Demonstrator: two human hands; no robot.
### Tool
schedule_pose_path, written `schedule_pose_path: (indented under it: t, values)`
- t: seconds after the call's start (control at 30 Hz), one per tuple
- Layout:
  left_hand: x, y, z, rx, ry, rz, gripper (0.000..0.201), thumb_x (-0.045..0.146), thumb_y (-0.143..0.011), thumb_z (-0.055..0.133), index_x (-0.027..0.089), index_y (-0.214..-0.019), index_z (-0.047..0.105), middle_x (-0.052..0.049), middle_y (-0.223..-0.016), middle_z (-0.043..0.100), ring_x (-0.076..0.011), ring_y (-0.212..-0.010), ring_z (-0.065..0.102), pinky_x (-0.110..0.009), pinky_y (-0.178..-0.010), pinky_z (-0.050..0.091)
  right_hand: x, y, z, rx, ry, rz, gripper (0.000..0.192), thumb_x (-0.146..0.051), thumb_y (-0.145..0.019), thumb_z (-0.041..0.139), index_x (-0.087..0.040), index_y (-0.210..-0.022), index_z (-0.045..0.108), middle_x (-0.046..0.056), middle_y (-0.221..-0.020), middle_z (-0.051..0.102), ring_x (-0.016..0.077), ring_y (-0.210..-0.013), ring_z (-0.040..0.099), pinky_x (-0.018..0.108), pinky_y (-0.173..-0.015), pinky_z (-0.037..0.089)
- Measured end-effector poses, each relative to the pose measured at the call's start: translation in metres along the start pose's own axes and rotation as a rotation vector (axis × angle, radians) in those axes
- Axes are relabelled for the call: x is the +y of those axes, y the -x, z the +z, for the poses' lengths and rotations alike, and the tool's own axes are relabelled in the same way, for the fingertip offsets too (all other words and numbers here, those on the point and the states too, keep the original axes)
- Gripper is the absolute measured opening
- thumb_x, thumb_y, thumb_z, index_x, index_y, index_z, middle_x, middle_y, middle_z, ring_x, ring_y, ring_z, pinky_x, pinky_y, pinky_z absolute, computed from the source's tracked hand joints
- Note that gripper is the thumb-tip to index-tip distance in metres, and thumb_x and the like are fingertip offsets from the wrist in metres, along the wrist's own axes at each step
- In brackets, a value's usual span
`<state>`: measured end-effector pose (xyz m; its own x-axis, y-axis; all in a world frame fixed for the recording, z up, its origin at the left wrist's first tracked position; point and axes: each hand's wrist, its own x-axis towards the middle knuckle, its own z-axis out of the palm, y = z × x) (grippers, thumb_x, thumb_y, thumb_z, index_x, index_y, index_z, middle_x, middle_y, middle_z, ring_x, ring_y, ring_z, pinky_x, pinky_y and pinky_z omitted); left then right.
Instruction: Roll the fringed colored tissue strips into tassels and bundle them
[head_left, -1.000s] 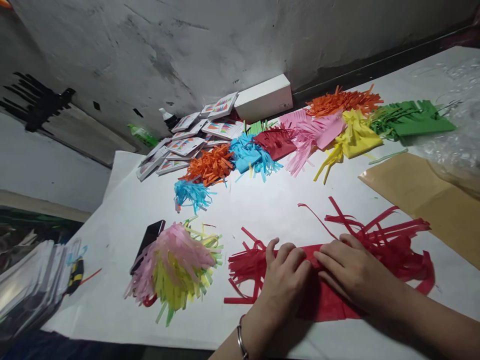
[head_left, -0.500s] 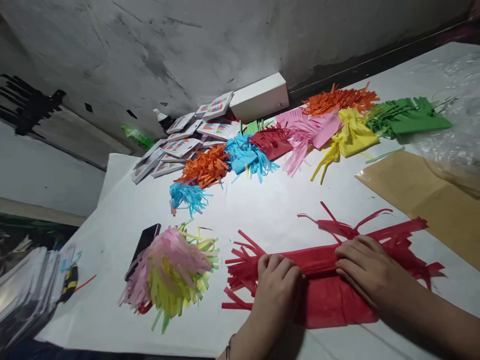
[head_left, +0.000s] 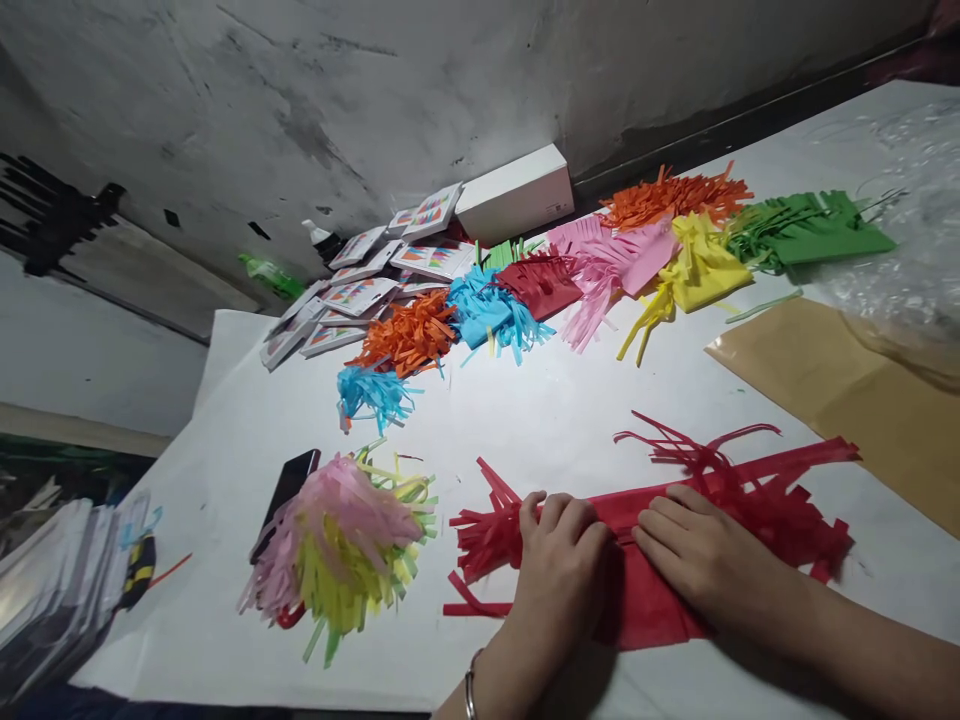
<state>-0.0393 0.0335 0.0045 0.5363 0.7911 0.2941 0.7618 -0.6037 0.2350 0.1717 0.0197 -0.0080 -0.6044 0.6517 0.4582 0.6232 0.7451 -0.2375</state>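
A sheet of red tissue paper (head_left: 651,600) with fringed ends lies at the front of the table, its middle partly folded or rolled. My left hand (head_left: 564,545) rests on its left part, fingers curled over the far edge of the paper. My right hand (head_left: 697,545) is bent over the paper to the right, fingers close together on the fold. Both thumbs are hidden. Loose red strips stick out beyond both hands. Left of them lies a pink, yellow and green tissue tassel bundle (head_left: 352,540).
A phone (head_left: 289,495) lies partly under the tassel bundle. Further back are fringed tissue bundles, including yellow (head_left: 705,270) and blue (head_left: 484,310), stacked printed packets (head_left: 364,295) and a white box (head_left: 517,195). A brown envelope (head_left: 840,370) and clear plastic (head_left: 907,230) lie at right.
My right hand has moved left along the red tissue paper, closer to my left hand. The fringe on the right has shifted and bunched up a little.
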Motion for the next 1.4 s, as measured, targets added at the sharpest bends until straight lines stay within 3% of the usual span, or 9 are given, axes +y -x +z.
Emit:
schedule_pose_path:
  t: [0.17,0.37,0.47,0.6,0.87,1.0,1.17,1.3,1.4]
  values:
    - [-0.002,0.002,-0.001,0.005,-0.054,0.168,0.014,0.01,-0.094,0.062,0.023,-0.091,0.067,0.0,-0.088,0.072,-0.0216,-0.092,0.06,-0.051,-0.109,0.027,0.002,-0.002,0.004,0.013,-0.051,0.074,0.035,-0.001,-0.098,0.037,-0.016,-0.076,0.059,0.003,-0.076,0.056,0.0183,-0.07,0.047,0.036,-0.078,0.036]
    - [-0.002,0.0,0.002,-0.002,0.0,0.181,0.016,0.01,-0.094,0.063,0.023,-0.085,0.066,0.003,-0.085,0.072,-0.0179,-0.088,0.06,-0.046,-0.103,0.034,0.006,0.002,0.006,0.011,-0.085,0.018,0.032,-0.002,-0.097,0.041,-0.017,-0.075,0.058,0.002,-0.076,0.056,0.0179,-0.071,0.047,0.037,-0.084,0.038]
    - [-0.005,0.003,0.005,-0.031,0.035,0.144,0.013,0.014,-0.092,0.07,0.023,-0.083,0.066,0.004,-0.082,0.071,-0.0169,-0.083,0.058,-0.042,-0.093,0.037,0.015,0.016,-0.001,0.028,-0.1,0.026,0.03,-0.001,-0.096,0.041,-0.017,-0.082,0.063,0.004,-0.081,0.06,0.0197,-0.079,0.051,0.041,-0.091,0.039]
    - [0.0,0.008,0.004,-0.021,0.093,0.062,0.012,0.014,-0.093,0.066,0.022,-0.085,0.063,0.003,-0.082,0.071,-0.0189,-0.085,0.058,-0.045,-0.093,0.035,0.022,0.029,-0.011,0.069,-0.093,0.074,0.031,0.001,-0.096,0.04,-0.016,-0.094,0.066,0.007,-0.095,0.063,0.0225,-0.093,0.056,0.046,-0.097,0.038]
    - [0.02,-0.011,-0.007,-0.154,-0.011,-0.156,0.008,0.013,-0.084,0.063,0.019,-0.079,0.06,-0.007,-0.092,0.067,-0.0273,-0.088,0.058,-0.054,-0.085,0.043,0.01,0.012,-0.01,0.029,0.064,0.36,0.029,-0.011,-0.099,0.043,-0.019,-0.077,0.06,0.007,-0.087,0.062,0.0264,-0.087,0.054,0.05,-0.093,0.035]
    - [0.018,-0.014,-0.007,-0.144,-0.136,-0.006,0.016,0.006,-0.082,0.067,0.02,-0.08,0.062,-0.004,-0.092,0.067,-0.0252,-0.088,0.059,-0.053,-0.089,0.042,0.01,0.011,-0.007,0.03,0.006,0.372,0.028,-0.002,-0.092,0.042,-0.02,-0.082,0.061,0.006,-0.088,0.063,0.0243,-0.087,0.054,0.046,-0.092,0.034]
    - [0.018,-0.015,-0.002,-0.115,-0.241,0.292,0.019,0.008,-0.089,0.064,0.02,-0.075,0.062,0.0,-0.081,0.063,-0.0212,-0.081,0.055,-0.055,-0.103,0.033,0.01,0.013,-0.004,0.038,-0.07,0.205,0.029,0.002,-0.086,0.044,-0.02,-0.083,0.063,0.003,-0.088,0.062,0.022,-0.088,0.054,0.047,-0.102,0.033]
    - [0.014,-0.026,-0.001,-0.183,-0.243,0.323,0.022,0.012,-0.093,0.062,0.019,-0.073,0.061,-0.001,-0.079,0.062,-0.0206,-0.078,0.054,-0.046,-0.09,0.042,0.006,0.008,0.0,0.012,0.015,0.087,0.024,-0.002,-0.088,0.046,-0.017,-0.08,0.063,0.005,-0.08,0.061,0.0224,-0.08,0.052,0.05,-0.102,0.034]
    - [0.013,-0.024,-0.006,-0.129,-0.172,0.314,0.016,0.012,-0.095,0.06,0.018,-0.08,0.063,-0.003,-0.086,0.065,-0.021,-0.082,0.056,-0.044,-0.089,0.045,0.005,0.001,0.003,0.08,0.05,0.06,0.032,0.001,-0.091,0.041,-0.017,-0.074,0.061,0.004,-0.073,0.06,0.0206,-0.071,0.051,0.047,-0.097,0.038]
